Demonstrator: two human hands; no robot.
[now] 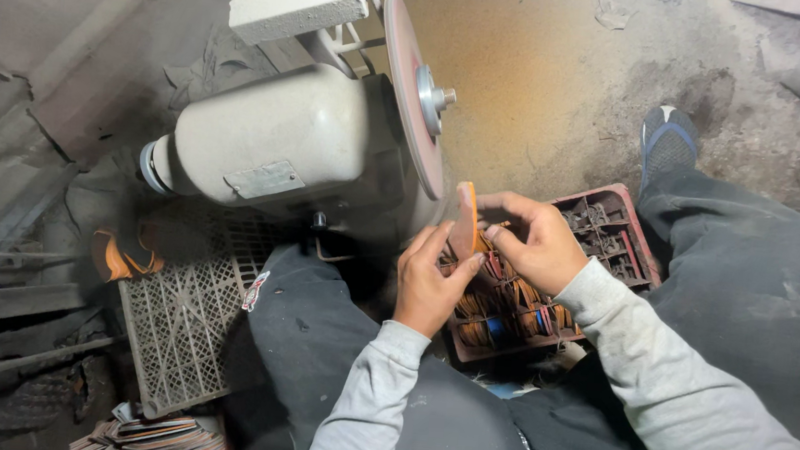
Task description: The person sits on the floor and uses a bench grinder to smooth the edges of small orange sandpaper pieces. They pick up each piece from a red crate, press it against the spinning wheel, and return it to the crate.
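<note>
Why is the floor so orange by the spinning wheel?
Orange-brown dust coats the floor behind the grinding wheel, unlike the grey elsewhere. Both hands, left hand and right hand, hold an orange piece beside it.

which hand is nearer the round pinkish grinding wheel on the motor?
Left. The left hand pinches the flat orange piece just below the round pinkish grinding wheel and its lower edge; the right hand grips the piece farther right, over the red plastic crate.

One grinding wheel (415, 91), two crates (612, 224) (184, 317), perhaps a dozen orange pieces (509, 302), two hands (428, 285) (538, 242).
</note>
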